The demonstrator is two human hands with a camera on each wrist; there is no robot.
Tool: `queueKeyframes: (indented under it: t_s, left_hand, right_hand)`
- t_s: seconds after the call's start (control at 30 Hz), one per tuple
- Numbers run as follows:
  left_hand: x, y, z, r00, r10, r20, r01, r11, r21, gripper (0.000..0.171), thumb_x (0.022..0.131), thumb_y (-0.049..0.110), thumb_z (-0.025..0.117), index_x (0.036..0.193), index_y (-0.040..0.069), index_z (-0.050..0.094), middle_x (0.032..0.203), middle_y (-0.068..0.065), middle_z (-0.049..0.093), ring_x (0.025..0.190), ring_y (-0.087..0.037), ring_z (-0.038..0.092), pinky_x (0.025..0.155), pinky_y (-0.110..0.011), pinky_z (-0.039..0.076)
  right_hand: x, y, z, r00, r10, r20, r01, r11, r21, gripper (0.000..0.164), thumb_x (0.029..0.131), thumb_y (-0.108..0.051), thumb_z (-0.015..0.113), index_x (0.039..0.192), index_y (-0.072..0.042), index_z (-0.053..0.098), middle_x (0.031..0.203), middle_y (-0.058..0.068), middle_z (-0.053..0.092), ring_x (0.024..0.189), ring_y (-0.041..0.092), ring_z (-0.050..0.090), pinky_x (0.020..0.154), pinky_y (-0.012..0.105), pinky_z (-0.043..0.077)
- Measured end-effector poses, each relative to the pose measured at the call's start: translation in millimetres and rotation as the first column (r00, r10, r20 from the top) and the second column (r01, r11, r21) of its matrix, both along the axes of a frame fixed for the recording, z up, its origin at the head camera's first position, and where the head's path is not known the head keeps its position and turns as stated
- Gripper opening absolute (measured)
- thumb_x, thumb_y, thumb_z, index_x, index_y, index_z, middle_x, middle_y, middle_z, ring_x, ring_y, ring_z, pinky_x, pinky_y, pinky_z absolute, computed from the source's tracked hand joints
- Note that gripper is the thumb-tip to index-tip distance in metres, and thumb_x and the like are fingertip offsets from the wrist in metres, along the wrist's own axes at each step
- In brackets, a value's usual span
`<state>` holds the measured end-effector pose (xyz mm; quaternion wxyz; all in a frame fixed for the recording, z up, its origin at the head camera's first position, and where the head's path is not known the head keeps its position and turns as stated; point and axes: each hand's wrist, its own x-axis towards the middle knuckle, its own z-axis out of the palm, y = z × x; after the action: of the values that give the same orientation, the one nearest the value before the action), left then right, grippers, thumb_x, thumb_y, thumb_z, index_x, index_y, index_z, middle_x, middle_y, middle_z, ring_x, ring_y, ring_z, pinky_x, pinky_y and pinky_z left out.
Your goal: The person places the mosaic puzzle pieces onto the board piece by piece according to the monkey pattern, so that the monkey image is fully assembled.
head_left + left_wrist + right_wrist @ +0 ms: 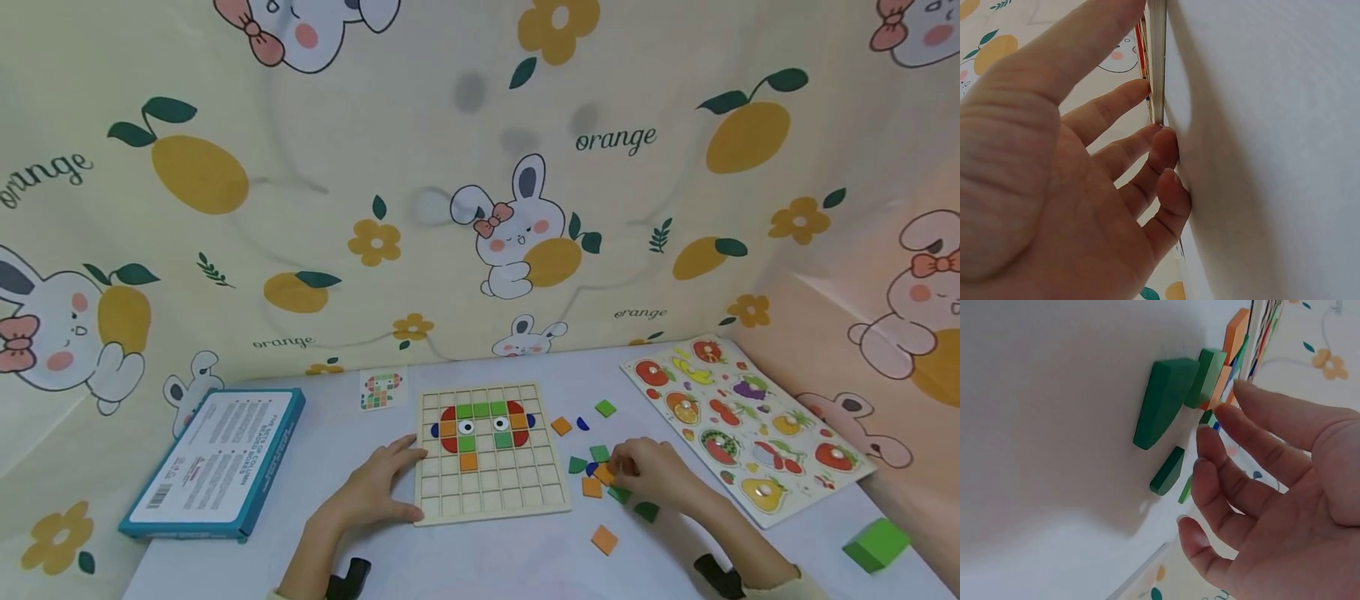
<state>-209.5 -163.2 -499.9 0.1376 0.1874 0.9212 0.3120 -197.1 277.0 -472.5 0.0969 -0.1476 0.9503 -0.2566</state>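
A pale wooden grid board (495, 492) lies on the table with colored tiles forming a face-like pattern, including two eye tiles (466, 427). My left hand (375, 483) rests at the board's left edge, its thumb and fingers spread along the rim; the left wrist view shows fingertips at the board's side. My right hand (651, 473) is over the loose pieces at the board's right, thumb and forefinger pinching an orange square tile (603, 474). Close by lie a dark green piece (1163, 403), a lighter green tile (1207, 378) and another orange square (592, 487).
A pattern card (383, 390) lies behind the board. A blue-edged box (213, 458) stands at left, a fruit puzzle board (742, 425) at right, and a green block (876, 545) near the right edge. An orange tile (604, 540) lies nearer the front.
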Motion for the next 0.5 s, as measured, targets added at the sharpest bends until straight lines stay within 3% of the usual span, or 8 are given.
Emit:
queueKeyframes:
  t_s: [0.27,0.5]
  left_hand:
    - [-0.1,0.2,0.1,1.0,0.01,-0.003,-0.01,1.0,-0.006,0.091,0.066,0.046,0.091,0.143,0.016,0.054,0.16,-0.012,0.032,0.144,-0.041,0.029,0.108,-0.065,0.033]
    - [-0.4,0.8,-2.7,1.0,0.011,-0.01,-0.011,1.0,-0.017,0.091,0.065,0.046,0.091,0.143,0.017,0.054,0.16,-0.011,0.033,0.144,-0.04,0.03,0.108,-0.064,0.035]
  right_hand:
    - [9.6,2.0,-1.8,1.0,0.003,0.031,-0.002,1.0,-0.016,0.02,0.077,-0.017,0.085,0.088,-0.016,0.068,0.07,-0.009,0.052,0.068,0.012,0.045,0.066,0.035,0.028]
    - [7.8,-0.5,-2.2,1.0,0.015,-0.013,-0.015,1.0,-0.022,0.02,0.079,-0.017,0.084,0.089,-0.015,0.067,0.069,-0.009,0.05,0.067,0.01,0.044,0.065,0.034,0.028]
